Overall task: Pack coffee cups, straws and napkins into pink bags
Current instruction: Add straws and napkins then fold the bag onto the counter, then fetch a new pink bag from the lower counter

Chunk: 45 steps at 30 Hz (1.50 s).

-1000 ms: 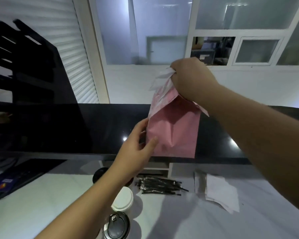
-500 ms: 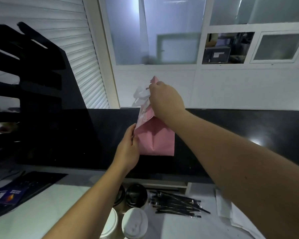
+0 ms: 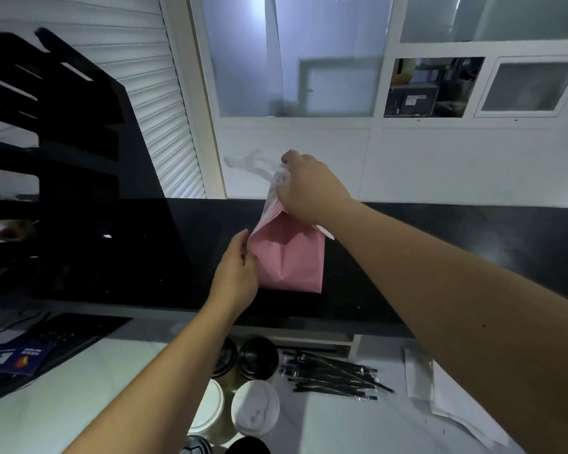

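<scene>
Across the frame's middle we see a black raised ledge above a white marble tabletop. Far left, a black slotted rack stands on the ledge. Pink bag stands upright on the ledge, roughly centre, its top pinched to a peak. Right hand is curled over that peak, gripping the gathered top edge together with a crumpled white napkin that pokes out at the mouth. Left hand is against the bag's lower left side, thumb and fingers pinching the left edge. Both forearms reach up from the bottom of the head view. Down on the tabletop, below the ledge: coffee cups clustered together near the bottom centre, two with black lids at the back, two with white lids in front, more dark lids cut off by the frame's bottom edge; the left forearm covers part of the cluster. Just right of the cups, a loose pile of black wrapped straws. Further right, flat white napkins partly under the right forearm. At far left on the tabletop, a dark keyboard with a blue printed card lying beside its near end.
</scene>
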{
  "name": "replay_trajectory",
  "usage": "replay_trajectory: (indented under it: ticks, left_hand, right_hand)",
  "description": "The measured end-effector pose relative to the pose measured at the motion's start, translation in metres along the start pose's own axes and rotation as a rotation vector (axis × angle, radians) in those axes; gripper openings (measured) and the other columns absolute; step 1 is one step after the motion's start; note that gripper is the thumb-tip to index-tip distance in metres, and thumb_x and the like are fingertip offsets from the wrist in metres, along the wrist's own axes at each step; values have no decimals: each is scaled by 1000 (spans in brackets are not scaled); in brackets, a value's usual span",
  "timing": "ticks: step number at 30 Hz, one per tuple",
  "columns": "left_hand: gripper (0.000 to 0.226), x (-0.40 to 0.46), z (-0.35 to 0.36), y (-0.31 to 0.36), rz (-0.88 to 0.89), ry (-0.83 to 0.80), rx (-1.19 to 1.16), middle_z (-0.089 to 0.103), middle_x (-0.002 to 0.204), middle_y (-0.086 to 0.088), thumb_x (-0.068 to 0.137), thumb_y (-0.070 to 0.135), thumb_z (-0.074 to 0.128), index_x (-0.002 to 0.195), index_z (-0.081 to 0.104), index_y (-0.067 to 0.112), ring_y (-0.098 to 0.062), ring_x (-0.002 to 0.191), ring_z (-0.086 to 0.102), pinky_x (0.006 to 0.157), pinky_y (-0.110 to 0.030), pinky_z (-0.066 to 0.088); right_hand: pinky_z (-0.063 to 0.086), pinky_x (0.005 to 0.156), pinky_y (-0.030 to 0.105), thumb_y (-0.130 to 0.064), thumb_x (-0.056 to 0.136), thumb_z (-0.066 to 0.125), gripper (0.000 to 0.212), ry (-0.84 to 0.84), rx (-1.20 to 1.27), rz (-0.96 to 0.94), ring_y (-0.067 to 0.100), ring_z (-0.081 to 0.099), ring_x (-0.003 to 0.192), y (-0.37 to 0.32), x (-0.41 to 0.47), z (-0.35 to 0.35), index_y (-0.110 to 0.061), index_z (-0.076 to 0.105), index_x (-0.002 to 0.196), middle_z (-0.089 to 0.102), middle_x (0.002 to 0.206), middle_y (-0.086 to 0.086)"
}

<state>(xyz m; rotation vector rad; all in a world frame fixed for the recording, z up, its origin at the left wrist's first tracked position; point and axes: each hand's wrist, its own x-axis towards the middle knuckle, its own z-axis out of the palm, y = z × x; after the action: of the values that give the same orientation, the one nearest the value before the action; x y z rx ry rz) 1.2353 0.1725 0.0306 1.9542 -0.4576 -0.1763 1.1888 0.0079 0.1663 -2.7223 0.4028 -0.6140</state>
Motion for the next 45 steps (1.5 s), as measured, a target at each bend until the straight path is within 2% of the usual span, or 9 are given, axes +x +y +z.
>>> replay_trajectory:
  ticks: [4, 6, 8, 12, 18, 27, 32, 36, 45]
  left_hand:
    - [41, -24, -8, 16, 70, 81, 10, 60, 139, 7, 103, 34, 50, 144, 52, 32, -12, 122, 60, 108, -44, 50]
    - [40, -42, -9, 24, 122, 97, 41, 58, 136, 6, 100, 35, 54, 140, 54, 32, -13, 119, 60, 105, -45, 52]
    - [44, -62, -6, 28, 180, 80, 103, 53, 139, 6, 97, 31, 55, 141, 51, 32, -15, 122, 57, 106, -42, 50]
    - [45, -96, 6, 33, 277, -12, 235, 50, 142, 8, 98, 33, 54, 142, 47, 36, -17, 126, 52, 100, -37, 48]
    - [48, -135, 46, 29, 267, -244, 349, 50, 147, 5, 98, 37, 56, 145, 48, 32, -20, 130, 52, 104, -45, 50]
    - [57, -231, 144, 49, 474, -524, 582, 44, 158, 2, 100, 39, 56, 154, 42, 27, -28, 139, 46, 110, -45, 43]
    - [55, -314, 191, 85, 667, -572, 636, 47, 154, 4, 99, 44, 55, 150, 42, 30, -27, 134, 48, 104, -46, 46]
    - [60, -397, 226, 114, 785, -625, 660, 41, 160, 3, 101, 49, 51, 155, 37, 29, -26, 140, 45, 108, -48, 44]
    - [62, -621, 299, 161, 1029, -853, 602, 40, 160, 0, 102, 52, 48, 157, 34, 27, -26, 140, 46, 107, -45, 45]
  right_hand:
    - [46, 92, 40, -28, 97, 55, 49, 36, 41, 20, 31, 52, 120, 0, -35, -16, -13, 47, 144, 54, 132, 10]
    - [45, 88, 38, -30, 98, 55, 49, 26, 36, 35, 30, 53, 118, 6, -60, -21, -14, 47, 144, 55, 130, 10]
    - [49, 94, 42, -33, 99, 55, 50, 6, 19, 68, 30, 53, 118, 14, -87, -23, -15, 47, 145, 57, 130, 10]
    - [50, 100, 48, -38, 100, 54, 55, -42, 7, 168, 30, 50, 129, 33, -142, -20, -20, 43, 150, 55, 142, 7]
    - [46, 108, 50, -42, 100, 55, 60, -85, -65, 332, 29, 41, 140, 62, -227, -9, -27, 38, 155, 48, 154, 2]
    - [42, 110, 45, -44, 100, 52, 56, -131, -171, 588, 30, 43, 135, 106, -396, -36, -29, 39, 152, 45, 154, -4]
    - [40, 111, 45, -49, 101, 49, 62, -69, -202, 756, 31, 40, 139, 127, -498, -79, -28, 32, 157, 40, 158, -4]
    - [40, 113, 47, -51, 101, 47, 64, 1, -214, 861, 30, 39, 140, 139, -592, -123, -28, 30, 158, 39, 160, -3]
    - [41, 112, 47, -49, 101, 47, 60, 146, -261, 1140, 31, 42, 138, 129, -826, -216, -29, 33, 156, 42, 157, -1]
